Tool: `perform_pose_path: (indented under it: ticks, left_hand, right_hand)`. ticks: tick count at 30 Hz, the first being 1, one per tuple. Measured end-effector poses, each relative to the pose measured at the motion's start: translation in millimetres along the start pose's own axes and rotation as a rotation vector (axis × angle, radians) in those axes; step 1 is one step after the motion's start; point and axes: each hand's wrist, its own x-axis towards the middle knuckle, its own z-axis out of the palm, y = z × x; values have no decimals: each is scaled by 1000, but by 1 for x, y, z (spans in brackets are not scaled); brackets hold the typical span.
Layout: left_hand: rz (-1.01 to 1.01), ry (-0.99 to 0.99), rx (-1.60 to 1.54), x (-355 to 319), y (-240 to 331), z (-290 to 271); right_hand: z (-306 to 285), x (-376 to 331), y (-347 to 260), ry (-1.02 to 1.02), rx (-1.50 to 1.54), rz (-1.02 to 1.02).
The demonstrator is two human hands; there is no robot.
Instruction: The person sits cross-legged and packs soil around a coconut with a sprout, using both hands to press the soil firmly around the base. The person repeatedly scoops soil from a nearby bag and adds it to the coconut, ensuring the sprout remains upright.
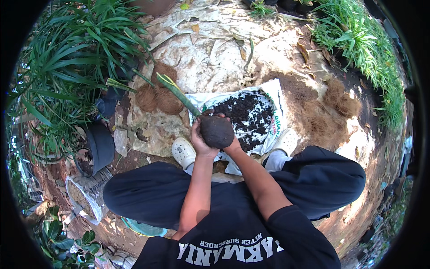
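Both my hands are wrapped round a dark, rounded soil ball (217,132), held over the near edge of an opened white sack. A snake plant leaf (186,102), green with yellow edges, slants out of the ball toward the upper left. My left hand (201,142) cups the ball's left side, and my right hand (233,145) supports its right side from below; some fingers are hidden behind it. Loose dark soil (245,114) is spread over the white sack (277,96). Left of the sack sit several brown balls of coconut fibre (169,99).
Loose coconut fibre (327,119) lies to the right. A black plant pot (101,145) and a bag (92,190) stand at the left, with a teal basin (145,227) near my leg. Long-leaved plants (78,58) border the left, and grassy plants (354,49) the right.
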Motion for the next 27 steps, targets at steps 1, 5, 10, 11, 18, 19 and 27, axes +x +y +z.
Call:
perform_pose_path:
  ticks: [1, 5, 10, 11, 18, 19, 27]
  left_hand:
    - [-18, -18, -10, 1, -1, 0]
    - [-54, -15, 15, 4, -1, 1]
    - [-74, -8, -14, 4, 0, 2]
    - [-78, 2, -24, 3, 0, 3]
    - [-99, 129, -82, -5, 7, 9]
    - [-96, 182, -44, -5, 9, 8]
    - [-135, 348, 171, 1, 8, -7]
  right_hand:
    - [14, 3, 6, -3, 56, 19]
    - [46, 15, 22, -276, 96, 83]
    - [25, 19, 17, -40, -103, -49]
    - [20, 20, 16, 29, -143, -75]
    - [25, 31, 13, -68, -95, -52]
    - [21, 31, 14, -118, -14, 0]
    - [-97, 0, 5, 145, 675, 752]
